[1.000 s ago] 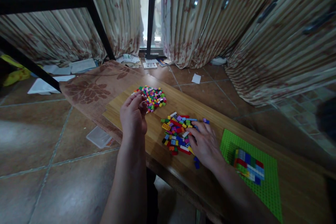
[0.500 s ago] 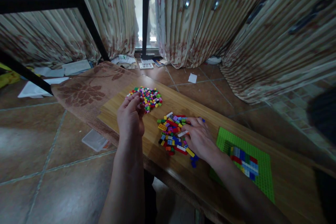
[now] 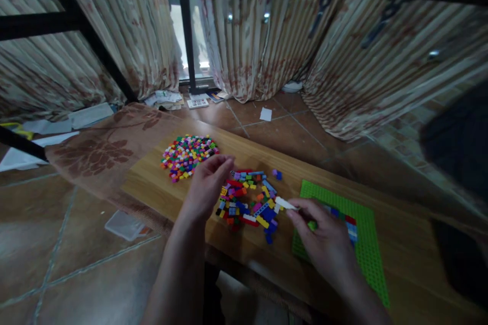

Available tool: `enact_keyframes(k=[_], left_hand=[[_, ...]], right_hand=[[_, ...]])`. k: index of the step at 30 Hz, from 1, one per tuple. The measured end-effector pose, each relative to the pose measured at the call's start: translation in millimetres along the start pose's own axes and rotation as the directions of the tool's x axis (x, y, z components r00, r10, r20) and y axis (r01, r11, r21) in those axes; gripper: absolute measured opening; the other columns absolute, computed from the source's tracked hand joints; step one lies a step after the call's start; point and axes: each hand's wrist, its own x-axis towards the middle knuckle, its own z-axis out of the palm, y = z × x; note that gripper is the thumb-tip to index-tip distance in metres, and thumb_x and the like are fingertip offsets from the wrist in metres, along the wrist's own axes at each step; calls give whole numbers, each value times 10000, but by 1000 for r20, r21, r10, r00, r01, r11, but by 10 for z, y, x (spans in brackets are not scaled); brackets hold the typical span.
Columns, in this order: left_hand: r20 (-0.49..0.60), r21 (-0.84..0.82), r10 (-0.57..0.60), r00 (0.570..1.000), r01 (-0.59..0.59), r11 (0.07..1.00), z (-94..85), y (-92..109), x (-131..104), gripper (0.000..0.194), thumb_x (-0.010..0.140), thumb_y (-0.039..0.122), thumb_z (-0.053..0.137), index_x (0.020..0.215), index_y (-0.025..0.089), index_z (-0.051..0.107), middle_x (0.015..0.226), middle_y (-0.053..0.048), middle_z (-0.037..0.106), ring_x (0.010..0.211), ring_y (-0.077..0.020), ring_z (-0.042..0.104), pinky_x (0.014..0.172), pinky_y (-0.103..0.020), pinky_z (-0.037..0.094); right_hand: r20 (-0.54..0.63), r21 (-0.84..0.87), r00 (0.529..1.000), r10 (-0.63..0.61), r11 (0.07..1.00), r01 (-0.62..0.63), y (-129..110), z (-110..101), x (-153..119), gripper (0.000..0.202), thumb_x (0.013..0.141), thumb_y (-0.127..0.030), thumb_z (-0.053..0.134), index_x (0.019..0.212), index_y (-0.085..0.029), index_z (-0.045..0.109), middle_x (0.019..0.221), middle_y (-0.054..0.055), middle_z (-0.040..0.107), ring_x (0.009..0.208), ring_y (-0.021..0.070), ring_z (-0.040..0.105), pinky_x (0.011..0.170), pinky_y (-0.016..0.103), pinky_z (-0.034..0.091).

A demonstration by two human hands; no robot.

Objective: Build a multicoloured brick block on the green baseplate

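Observation:
My right hand (image 3: 324,226) pinches a long white toy brick (image 3: 285,203) between thumb and fingers, just left of the green baseplate (image 3: 371,256). A small green piece (image 3: 312,225) shows by its palm. Coloured bricks fixed on the baseplate are partly hidden behind this hand. My left hand (image 3: 209,183) is closed in a pinch at the left edge of the loose brick pile (image 3: 244,208); whatever its fingertips hold is hidden. Beyond it lies a round heap of tiny coloured bricks (image 3: 185,155).
The wooden board (image 3: 148,177) lies on a brown patterned cloth (image 3: 95,147). A clear plastic lid or tray (image 3: 124,224) is on the tiled floor at left. Curtains (image 3: 244,45) and papers (image 3: 165,99) are beyond, and a dark frame (image 3: 87,35) crosses the upper left.
My right hand has lifted away from the brick pile to the right with the white brick. My left hand has moved right, from the tiny bricks towards the larger ones. The view has shifted.

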Motion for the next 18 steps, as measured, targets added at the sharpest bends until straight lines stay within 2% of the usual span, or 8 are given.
enact_keyframes(k=[2,4,7,10,14,16,18], left_hand=[[234,104,-49,971,25,994,237,-118,-102,254,752,391,687,855,159,700,749,-16,657,571,-94,539,530,-197,414],[410,218,-80,908,-13,976,460,-251,-216,236,796,378,646,894,170,700,766,-16,660,622,-116,562,564,-212,429],[519,329,-79,851,-114,937,710,-411,-353,208,835,347,599,905,181,702,749,-13,655,643,-131,566,575,-224,429],[529,368,-46,848,-180,912,880,-503,-408,185,848,310,572,883,186,705,741,-9,663,662,-138,578,603,-234,438],[452,389,-2,892,-195,900,1084,-623,-432,182,847,274,563,922,175,697,819,-28,691,755,-159,624,706,-260,475],[436,415,2,900,-203,887,1181,-704,-459,204,848,271,560,972,168,687,844,-43,694,766,-165,632,716,-271,484],[422,453,18,906,-228,862,1261,-783,-492,221,842,267,569,1009,169,676,889,-58,698,789,-173,638,723,-282,491]], right_hand=[[-81,58,993,90,995,-85,96,-71,-176,125,880,-337,590,948,-261,662,847,2,680,726,151,631,665,271,503],[-127,130,983,135,984,-118,223,-138,-303,109,858,-334,618,902,-257,680,847,4,685,742,154,638,669,272,511],[-199,234,963,181,963,-133,470,-291,-422,120,827,-349,653,871,-249,701,901,24,700,831,182,656,733,308,529],[-272,309,913,303,926,-215,749,-508,-519,168,789,-379,683,862,-230,712,884,36,709,818,195,663,738,332,536],[-279,344,840,466,865,-366,1030,-758,-652,253,742,-420,712,867,-200,709,795,36,702,721,186,650,658,312,523],[-253,359,838,484,851,-384,1092,-821,-708,269,735,-429,718,861,-192,702,770,33,689,700,180,644,635,300,517],[-234,371,855,463,855,-361,1106,-841,-744,269,747,-434,710,859,-189,694,774,32,679,684,173,639,628,296,519]])
